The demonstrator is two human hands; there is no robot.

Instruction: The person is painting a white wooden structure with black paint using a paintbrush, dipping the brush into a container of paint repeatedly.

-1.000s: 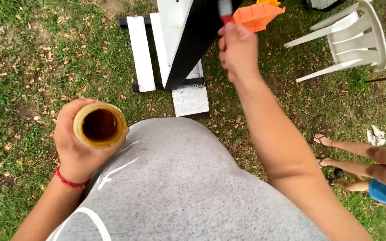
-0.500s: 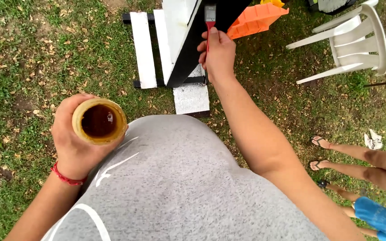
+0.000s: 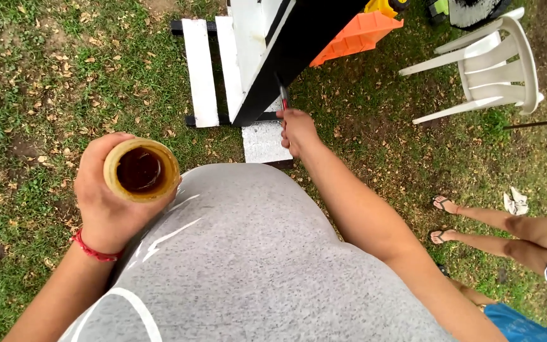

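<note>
head view | from above, facing straight down | close over torso (image 3: pixel 242 253) | grass (image 3: pixel 26 82) beyond

A heather-grey cotton T-shirt (image 3: pixel 248 259) with curved white printed lines near its lower left; beside that shirt, a thin red cord bracelet (image 3: pixel 94 251) circles the left wrist; forearms bare

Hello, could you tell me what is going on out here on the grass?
A person stands on the grass painting a black and white wooden structure. The right hand holds a red-handled brush against its black edge, while the left hand grips a round cup of dark liquid. A white plastic chair lies nearby, and another person's legs show at right.
</note>
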